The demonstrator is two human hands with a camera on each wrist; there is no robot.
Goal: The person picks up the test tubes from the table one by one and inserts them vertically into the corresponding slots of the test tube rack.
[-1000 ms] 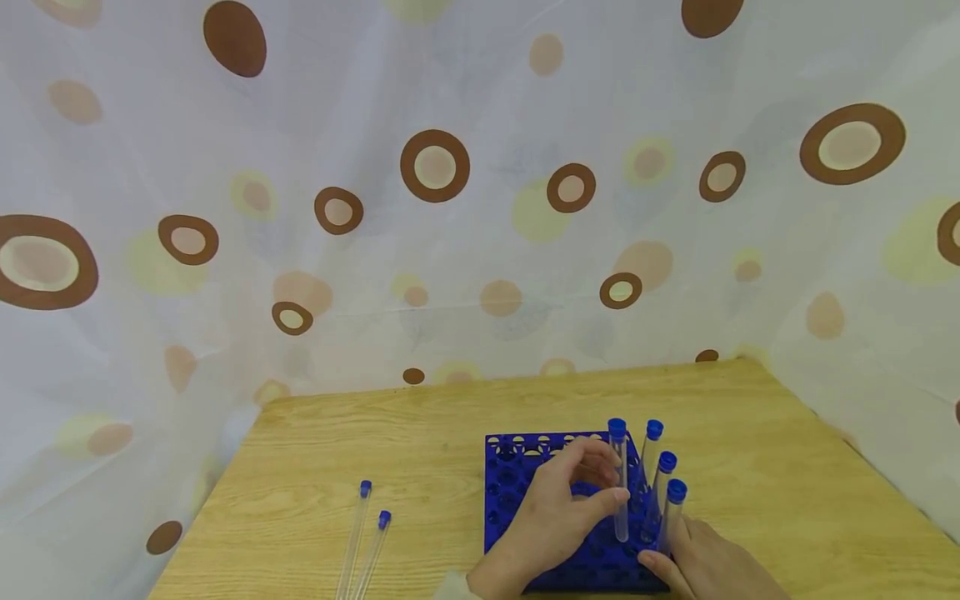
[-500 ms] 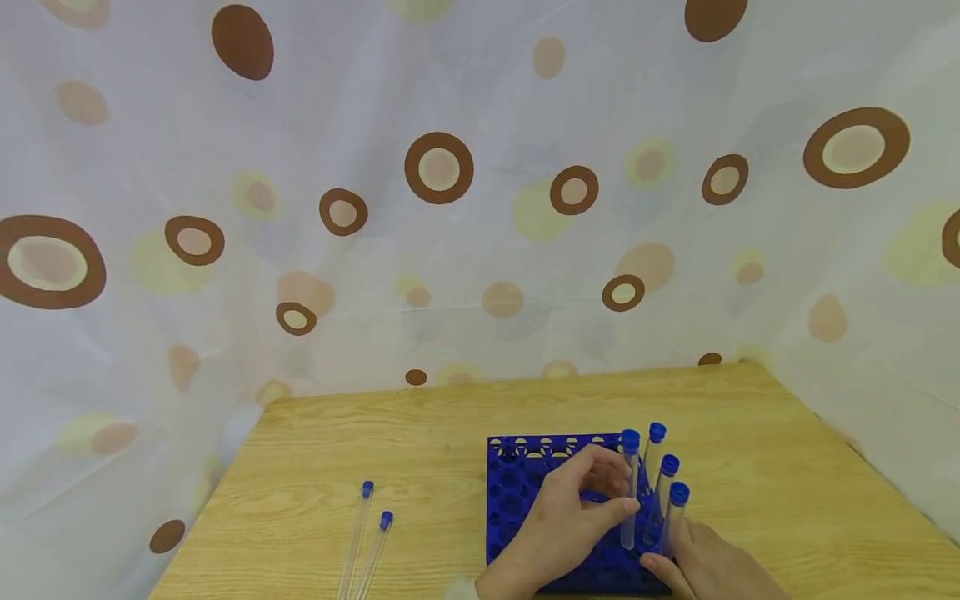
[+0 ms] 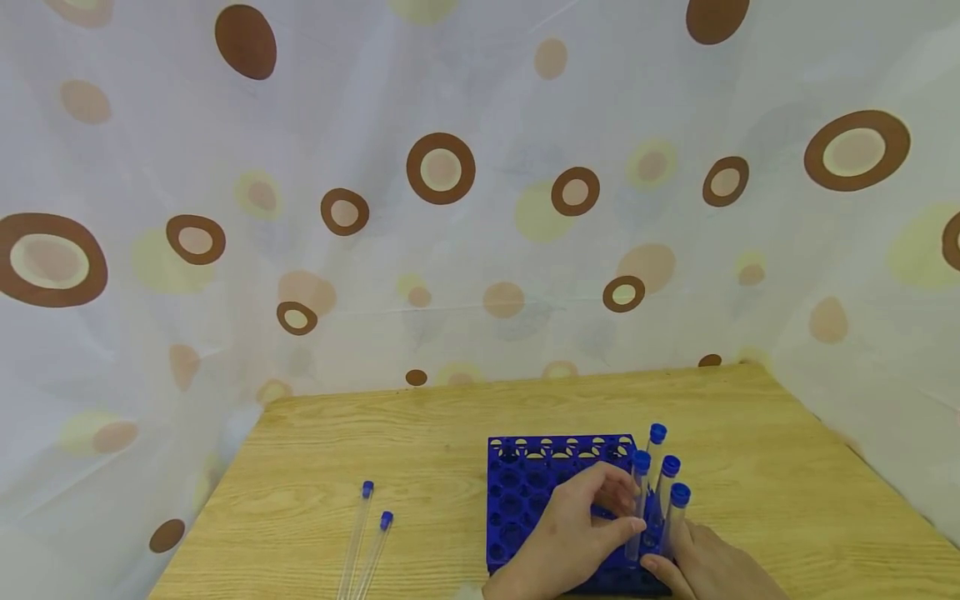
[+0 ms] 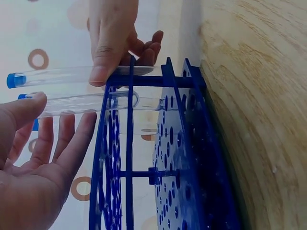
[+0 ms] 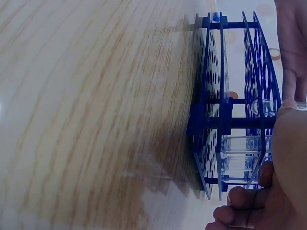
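My left hand (image 3: 573, 529) pinches a clear test tube (image 3: 637, 500) with a blue cap between thumb and fingers. The tube stands nearly upright over the right part of a blue test tube rack (image 3: 510, 500). Its rounded lower end shows among the rack's upper plates in the left wrist view. My right hand (image 3: 716, 567) grips the rack's near right corner, thumb on top and fingers at the side. Three capped tubes stand in the right edge of the rack: a far tube (image 3: 657, 437), a middle tube (image 3: 666, 483) and a near tube (image 3: 677, 517) beside my right thumb.
Two more capped tubes, a left one (image 3: 356, 537) and a right one (image 3: 375, 554), lie on the wooden table (image 3: 420, 467) left of the rack. A patterned curtain (image 3: 480, 250) surrounds the table at the back and sides.
My left hand has moved right and toward me, lowering its tube toward the rack's right side. My right hand stays at the rack corner.
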